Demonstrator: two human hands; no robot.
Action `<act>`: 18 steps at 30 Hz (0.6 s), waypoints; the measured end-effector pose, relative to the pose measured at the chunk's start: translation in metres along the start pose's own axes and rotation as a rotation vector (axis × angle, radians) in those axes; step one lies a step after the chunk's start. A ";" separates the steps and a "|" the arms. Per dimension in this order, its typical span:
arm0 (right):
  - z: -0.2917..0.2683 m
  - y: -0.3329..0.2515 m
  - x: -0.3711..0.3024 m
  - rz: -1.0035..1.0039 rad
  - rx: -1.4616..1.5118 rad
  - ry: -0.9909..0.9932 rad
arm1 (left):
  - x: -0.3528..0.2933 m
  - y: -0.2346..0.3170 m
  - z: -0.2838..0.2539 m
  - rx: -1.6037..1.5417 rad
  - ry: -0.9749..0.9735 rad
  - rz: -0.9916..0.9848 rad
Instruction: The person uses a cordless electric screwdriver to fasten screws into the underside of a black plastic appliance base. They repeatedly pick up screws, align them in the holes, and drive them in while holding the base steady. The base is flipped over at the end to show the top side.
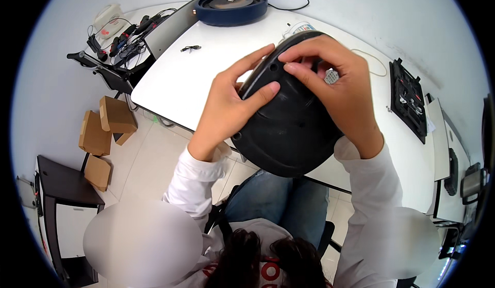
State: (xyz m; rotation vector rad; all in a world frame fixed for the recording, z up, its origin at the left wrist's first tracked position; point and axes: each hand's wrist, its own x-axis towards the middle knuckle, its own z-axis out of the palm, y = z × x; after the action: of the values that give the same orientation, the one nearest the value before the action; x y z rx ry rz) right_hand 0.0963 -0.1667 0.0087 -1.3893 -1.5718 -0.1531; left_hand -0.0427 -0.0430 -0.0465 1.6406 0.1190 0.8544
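A round black plastic part (291,138), which looks like an appliance base or cover, is held tilted up over the table's front edge. Dark round holes lie near its rim, and a shiny edge runs along its upper left. My left hand (227,105) grips that left edge, its thumb resting on the black face. At the top, my right hand (348,79) is bent over the rim with thumb and forefinger brought close together beside a hole. Whatever sits between those fingertips is too small to make out. Behind the part, a white container (303,27) is mostly hidden.
On the white table (170,81) stand a round dark-blue appliance (229,14) with a black cord, a small bundled cable (191,48) and an open black tool case (407,100). Another desk at the left holds tools and cables. Cardboard boxes (95,133) lie on the floor.
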 end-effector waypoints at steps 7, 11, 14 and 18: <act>0.021 0.003 -0.006 0.184 0.149 0.036 | -0.023 -0.004 0.007 -0.135 0.102 -0.102; 0.036 0.005 -0.011 0.077 0.124 0.015 | -0.033 -0.015 0.006 -0.211 0.202 -0.083; 0.038 -0.001 -0.007 -0.034 -0.120 -0.038 | -0.035 -0.023 0.011 -0.239 0.259 -0.053; 0.048 0.001 -0.005 -0.108 -0.223 -0.031 | -0.036 -0.025 0.018 -0.281 0.330 -0.057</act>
State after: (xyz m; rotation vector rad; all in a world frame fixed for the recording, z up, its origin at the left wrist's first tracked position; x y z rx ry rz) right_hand 0.0695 -0.1383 -0.0193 -1.4823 -1.6969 -0.3833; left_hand -0.0491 -0.0695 -0.0853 1.2216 0.2621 1.0439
